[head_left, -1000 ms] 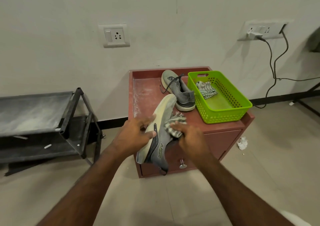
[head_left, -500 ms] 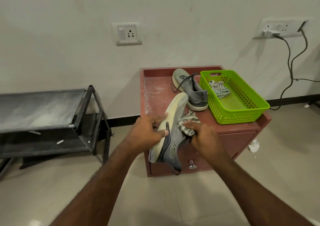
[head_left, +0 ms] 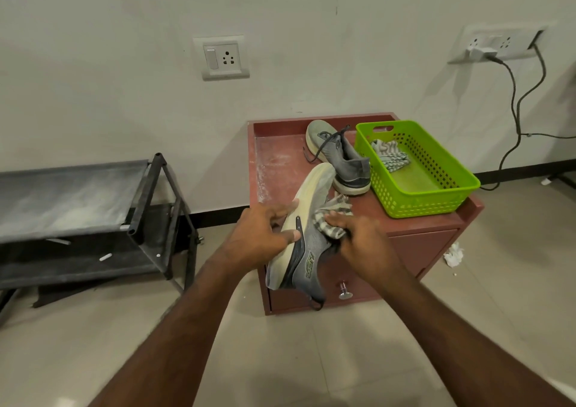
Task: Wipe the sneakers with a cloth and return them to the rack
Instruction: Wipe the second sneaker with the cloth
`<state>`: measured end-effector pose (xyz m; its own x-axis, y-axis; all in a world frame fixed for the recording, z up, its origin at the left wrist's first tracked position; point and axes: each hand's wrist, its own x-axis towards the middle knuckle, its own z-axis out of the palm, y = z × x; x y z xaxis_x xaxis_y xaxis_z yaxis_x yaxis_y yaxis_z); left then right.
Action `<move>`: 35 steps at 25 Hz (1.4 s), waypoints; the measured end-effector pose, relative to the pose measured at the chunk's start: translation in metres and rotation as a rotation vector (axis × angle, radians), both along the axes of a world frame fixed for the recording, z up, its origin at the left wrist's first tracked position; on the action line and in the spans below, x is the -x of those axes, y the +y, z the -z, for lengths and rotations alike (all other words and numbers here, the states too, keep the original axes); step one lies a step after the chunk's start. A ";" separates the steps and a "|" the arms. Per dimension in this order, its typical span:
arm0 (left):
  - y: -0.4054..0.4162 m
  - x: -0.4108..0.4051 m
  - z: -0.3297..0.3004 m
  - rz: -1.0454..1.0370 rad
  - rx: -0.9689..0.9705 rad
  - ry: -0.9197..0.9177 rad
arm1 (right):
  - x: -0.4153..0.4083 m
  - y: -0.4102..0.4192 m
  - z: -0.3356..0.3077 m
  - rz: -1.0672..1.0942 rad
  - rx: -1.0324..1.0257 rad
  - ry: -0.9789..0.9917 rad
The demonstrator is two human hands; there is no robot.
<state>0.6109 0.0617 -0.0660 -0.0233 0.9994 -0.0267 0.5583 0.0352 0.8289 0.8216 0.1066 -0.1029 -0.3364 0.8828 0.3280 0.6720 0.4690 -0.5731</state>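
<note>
The person's left hand [head_left: 265,235] gripped a grey sneaker [head_left: 307,235] by its pale sole, thumb laid over the sole's edge and fingers curled behind it, so that the shoe was tipped on its side with the toe pointing up and away and the heel hanging low in front of the cabinet [head_left: 280,163]. Held this way, the grey upper faced the right hand [head_left: 361,244], presumably to offer that side for wiping. The right hand's fingers were curled round a bunched striped cloth [head_left: 332,219] and pressed it against the upper near the shoe's collar. The held sneaker thus lay between the two hands, touching both, above the cabinet's front edge.

The second sneaker [head_left: 339,157] stood upright on the cabinet top, laces loose, just beside a green basket [head_left: 436,200] containing another striped cloth [head_left: 388,155]; it was probably parked there awaiting its turn or its return. Pale dust streaked the cabinet top. The black rack [head_left: 149,207] stood to the left against the wall, well apart from both sneakers, its shelves bearing no shoes. Neither sneaker had yet been returned to it.
</note>
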 end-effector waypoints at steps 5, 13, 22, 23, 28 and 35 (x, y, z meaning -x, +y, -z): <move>0.000 0.000 -0.001 0.008 0.006 -0.005 | -0.021 0.010 -0.019 0.241 -0.083 0.092; 0.000 0.000 0.001 -0.007 0.027 -0.028 | 0.003 0.000 0.009 0.034 -0.014 0.036; 0.000 0.002 0.001 -0.015 0.023 -0.032 | 0.017 -0.015 0.015 -0.016 -0.010 0.206; -0.001 0.001 0.001 -0.010 0.027 -0.039 | 0.015 -0.012 0.017 -0.001 -0.002 0.167; -0.005 -0.001 -0.003 0.008 0.007 -0.031 | -0.015 0.020 -0.005 0.256 -0.020 0.138; -0.005 0.003 -0.001 0.049 0.024 -0.089 | 0.030 -0.006 0.002 -0.003 0.158 0.462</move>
<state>0.6083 0.0565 -0.0645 0.0290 0.9983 -0.0502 0.4842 0.0299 0.8745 0.7916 0.1011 -0.1050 -0.1901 0.9330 0.3054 0.3293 0.3537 -0.8755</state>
